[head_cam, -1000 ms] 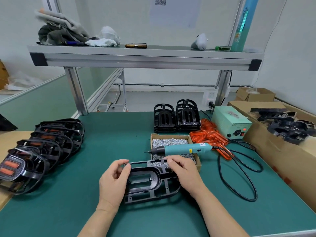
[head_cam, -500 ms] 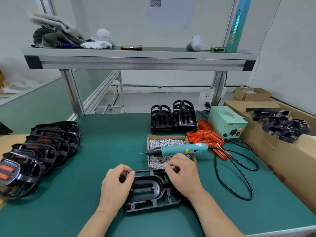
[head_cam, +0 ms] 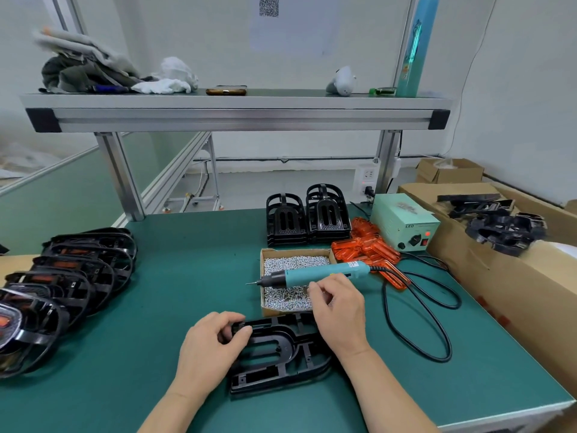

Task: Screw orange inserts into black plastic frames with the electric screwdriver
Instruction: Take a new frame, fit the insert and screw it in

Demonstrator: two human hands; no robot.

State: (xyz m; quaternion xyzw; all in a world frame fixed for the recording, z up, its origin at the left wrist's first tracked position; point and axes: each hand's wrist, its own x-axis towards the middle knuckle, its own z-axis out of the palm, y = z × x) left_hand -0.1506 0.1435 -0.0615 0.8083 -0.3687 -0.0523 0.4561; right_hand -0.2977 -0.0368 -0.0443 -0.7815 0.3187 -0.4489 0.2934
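Lowest in the frame, just below centre, the black plastic frame (head_cam: 274,354) lies flat on the green bench mat (head_cam: 175,276). It is a ribbed, open shell with a raised oval loop in its middle and small screw bosses along its edges. Its long axis runs across the picture from lower left to a little higher at right. The squared end is at the left, and the curved end at the right is partly hidden under my wrist. My left hand (head_cam: 212,345) grips the left end, with thumb and fingers curled onto the rim. My right hand (head_cam: 338,310) hovers just above and right of the frame with fingers curled together over the open cardboard tray of silver screws (head_cam: 293,264). I cannot tell whether they pinch a screw. The teal electric screwdriver (head_cam: 315,273) lies across that tray with its bit pointing left, and its black cable (head_cam: 437,307) loops away at right. Above it, toward centre right, sits a heap of translucent orange inserts (head_cam: 365,248), partly covered by the tool. Beside them is a pale green power box (head_cam: 406,226), and left of that two stacks of upright black frames (head_cam: 309,217). At the left edge a row of overlapping frames with orange pieces (head_cam: 71,276) runs out of view, blurred at its near end.
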